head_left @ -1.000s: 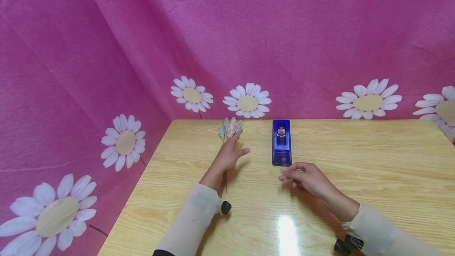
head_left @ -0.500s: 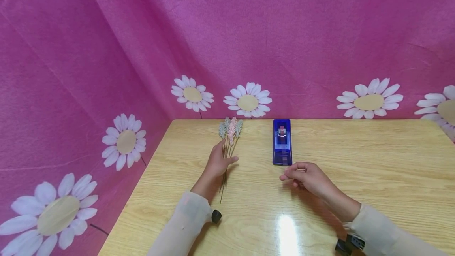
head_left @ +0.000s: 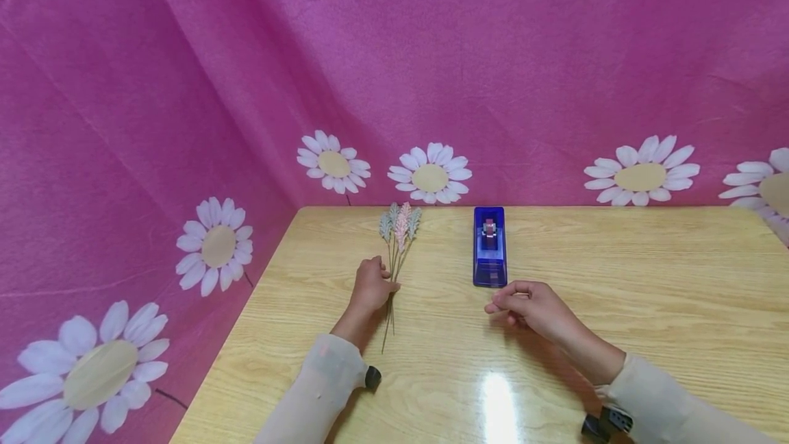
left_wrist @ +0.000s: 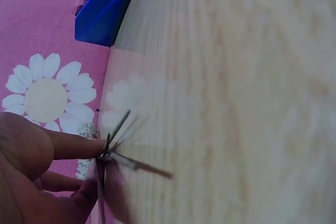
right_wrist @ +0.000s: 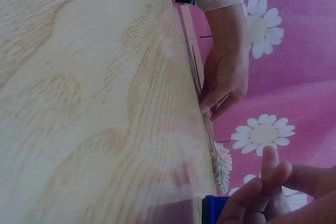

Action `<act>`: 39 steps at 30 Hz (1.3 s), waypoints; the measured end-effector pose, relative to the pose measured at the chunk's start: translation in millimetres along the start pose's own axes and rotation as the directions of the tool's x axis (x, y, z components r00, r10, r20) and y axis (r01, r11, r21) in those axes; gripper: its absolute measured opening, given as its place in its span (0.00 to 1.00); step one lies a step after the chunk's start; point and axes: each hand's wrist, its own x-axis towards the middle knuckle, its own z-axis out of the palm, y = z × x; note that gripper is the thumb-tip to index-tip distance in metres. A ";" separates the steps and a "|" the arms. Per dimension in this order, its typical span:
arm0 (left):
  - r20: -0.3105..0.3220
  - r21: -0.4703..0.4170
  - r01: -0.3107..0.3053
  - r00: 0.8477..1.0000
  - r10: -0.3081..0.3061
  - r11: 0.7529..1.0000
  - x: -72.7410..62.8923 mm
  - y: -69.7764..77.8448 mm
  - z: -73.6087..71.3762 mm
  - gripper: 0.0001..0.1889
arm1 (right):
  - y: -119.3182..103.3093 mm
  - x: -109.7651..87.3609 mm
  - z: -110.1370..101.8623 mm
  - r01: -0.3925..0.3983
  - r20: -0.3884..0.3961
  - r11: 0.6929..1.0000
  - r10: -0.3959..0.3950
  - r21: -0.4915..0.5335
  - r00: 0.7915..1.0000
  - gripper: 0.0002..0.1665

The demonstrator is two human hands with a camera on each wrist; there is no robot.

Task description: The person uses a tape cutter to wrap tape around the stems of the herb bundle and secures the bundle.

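Artificial flowers (head_left: 401, 226) with pink and grey-green heads lie on the table, heads toward the back edge. My left hand (head_left: 370, 286) pinches their thin brown stems (left_wrist: 123, 162) between thumb and fingers, partway down; the stem ends stick out toward me. A blue tape dispenser (head_left: 490, 262) stands to the right of the flowers. Just in front of its near end is my right hand (head_left: 535, 308), thumb and fingertips brought together. In the right wrist view a faint translucent strip, apparently clear tape (right_wrist: 279, 205), shows at these fingers; most of it is hidden.
The light wooden table (head_left: 616, 279) reaches back to a pink cloth (head_left: 524, 74) printed with white daisies. Another stretch of this cloth hangs along the left side. Both wrists carry small black cameras, and lamp glare lies on the near tabletop.
My left hand has drawn back from above the flower heads to the stems, and its fingers have closed on them. The flowers have hardly shifted. My right hand stays in place.
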 end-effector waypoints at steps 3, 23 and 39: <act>-0.022 -0.006 -0.019 1.000 0.019 1.000 1.5 0.4 -1.4 0.14 | -0.5 0.8 0.2 -0.004 -0.003 1.000 0.004 0.013 1.000 0.10; -0.087 0.094 -0.049 0.995 0.057 0.994 6.8 1.1 0.7 0.09 | -1.3 2.9 1.2 0.025 0.008 0.999 -0.025 0.024 1.000 0.09; -0.011 0.321 -0.067 0.997 0.075 0.945 3.4 12.8 2.8 0.09 | -3.0 3.3 3.1 0.004 0.002 0.999 -0.004 0.033 1.000 0.09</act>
